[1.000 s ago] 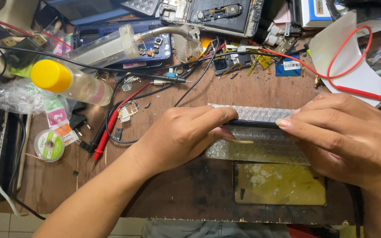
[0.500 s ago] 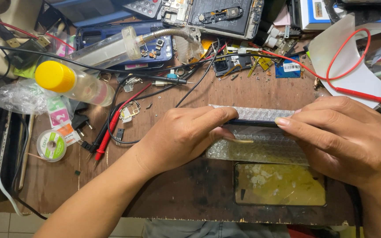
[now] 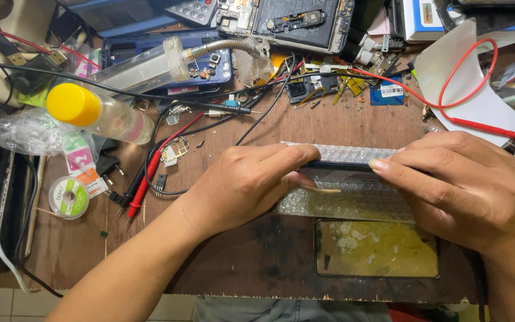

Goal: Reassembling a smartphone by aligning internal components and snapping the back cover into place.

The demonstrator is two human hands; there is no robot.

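Note:
Both of my hands hold a flat dark phone-sized panel wrapped in clear bubble wrap (image 3: pixel 344 155), tilted on its long edge over the wooden bench (image 3: pixel 227 262). My left hand (image 3: pixel 247 182) pinches its left end, thumb under and fingers over. My right hand (image 3: pixel 451 182) grips its right end the same way. A loose flap of bubble wrap (image 3: pixel 353 200) hangs below the panel onto the bench. Just under it lies a dark-framed screen panel (image 3: pixel 377 249) with a yellowish smeared face.
A yellow-capped clear bottle (image 3: pixel 93 113), a solder wick spool (image 3: pixel 68 197), red and black probe leads (image 3: pixel 150 173), an opened phone (image 3: pixel 287 21) and a blue phone frame (image 3: pixel 168 56) crowd the back and left. A red wire (image 3: pixel 478 122) loops over white paper at right.
Hardly anything moves. Both hands keep the same grip on the wrapped panel, and the view shifts only slightly.

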